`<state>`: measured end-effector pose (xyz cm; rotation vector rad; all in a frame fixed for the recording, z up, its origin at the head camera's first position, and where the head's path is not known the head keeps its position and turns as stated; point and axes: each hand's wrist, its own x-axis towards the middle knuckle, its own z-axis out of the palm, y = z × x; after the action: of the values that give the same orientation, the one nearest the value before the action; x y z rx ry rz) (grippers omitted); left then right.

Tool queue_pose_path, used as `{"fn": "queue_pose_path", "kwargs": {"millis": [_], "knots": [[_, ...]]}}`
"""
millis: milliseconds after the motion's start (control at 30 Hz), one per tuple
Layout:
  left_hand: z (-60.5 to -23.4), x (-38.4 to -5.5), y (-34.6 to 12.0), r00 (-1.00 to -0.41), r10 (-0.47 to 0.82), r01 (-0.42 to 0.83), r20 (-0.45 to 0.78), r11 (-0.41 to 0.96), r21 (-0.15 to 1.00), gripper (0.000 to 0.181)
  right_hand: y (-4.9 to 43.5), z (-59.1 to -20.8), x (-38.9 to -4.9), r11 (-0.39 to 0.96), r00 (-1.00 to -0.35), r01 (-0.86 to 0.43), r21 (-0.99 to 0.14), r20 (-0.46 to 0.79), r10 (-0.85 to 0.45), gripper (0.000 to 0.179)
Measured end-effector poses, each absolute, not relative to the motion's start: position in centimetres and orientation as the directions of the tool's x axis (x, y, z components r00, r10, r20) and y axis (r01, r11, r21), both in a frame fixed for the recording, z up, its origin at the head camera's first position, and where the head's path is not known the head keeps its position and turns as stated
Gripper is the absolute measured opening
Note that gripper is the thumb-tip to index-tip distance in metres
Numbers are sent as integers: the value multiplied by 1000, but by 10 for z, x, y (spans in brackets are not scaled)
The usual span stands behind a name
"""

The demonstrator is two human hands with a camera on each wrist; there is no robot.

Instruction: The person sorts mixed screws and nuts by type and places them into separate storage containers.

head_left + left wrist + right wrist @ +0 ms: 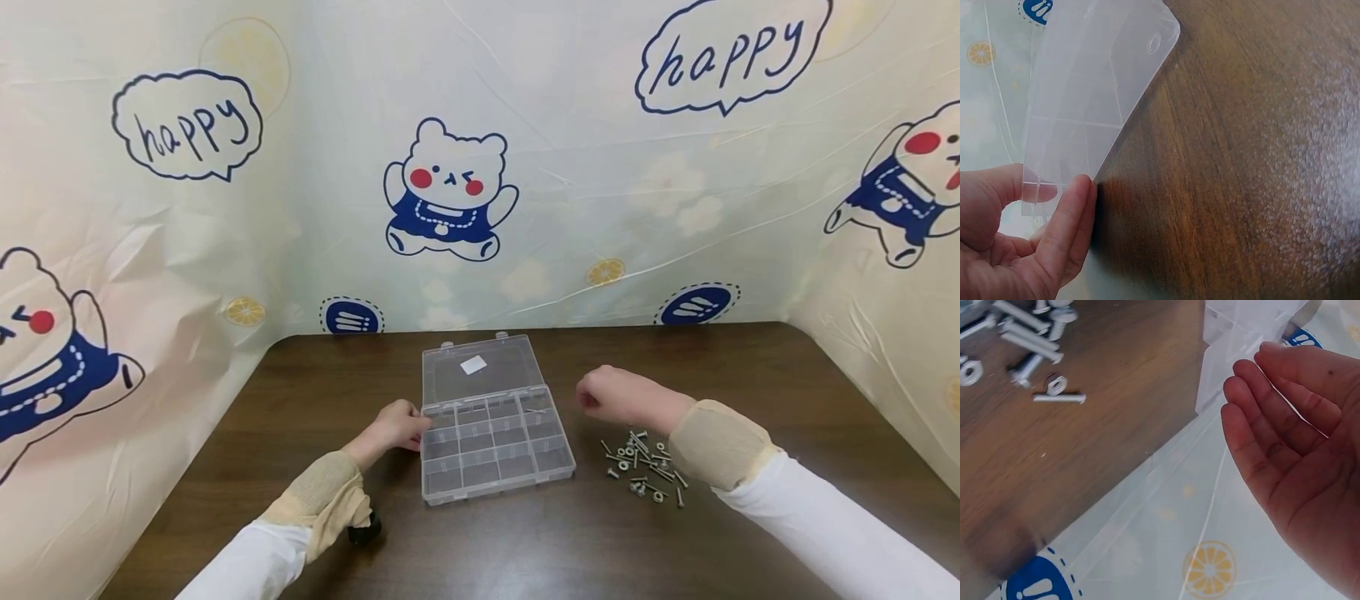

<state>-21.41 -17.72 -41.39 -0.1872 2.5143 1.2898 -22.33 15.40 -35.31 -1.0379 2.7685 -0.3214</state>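
Compartment box (514, 467) on tbl (315, 375) btwn hands, long axis approx L–R. L hand (397, 423) nearer, pinching its left edge; R hand (618, 396) just off right side, fingers loosely bent, nothing visible held.

box (498, 485): clear smooth plastic | screws and nuts (1030, 341): shiny metal | table (517, 550): glossy wood-look | backdrop (570, 208): creased, slightly shiny

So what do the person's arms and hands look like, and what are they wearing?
The left hand and right hand wear no gloves. Both arms have long white sleeves, with a tan fabric band around each wrist. The left one looks bunched, and something small and black shows beneath it.
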Motion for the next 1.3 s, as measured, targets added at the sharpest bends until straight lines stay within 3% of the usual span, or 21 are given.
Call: {"fn": "queue_pose_path", "kwargs": {"millis": [633,900,1300], "knots": [[-416,-216,-178,-944,21,-249,-329,610,753,18,192,-373,-198,731,-737,-614,-297,-113,-666,11],[-416,-215,-179,-946,23,-245,-324,604,759,19,202,-381,-189,678,-695,-686,-264,-39,-718,16],[-417,-215,-178,-947,8,-248,-321,616,747,15,216,-394,-181,645,-674,-698,-312,-17,-738,19]]}}
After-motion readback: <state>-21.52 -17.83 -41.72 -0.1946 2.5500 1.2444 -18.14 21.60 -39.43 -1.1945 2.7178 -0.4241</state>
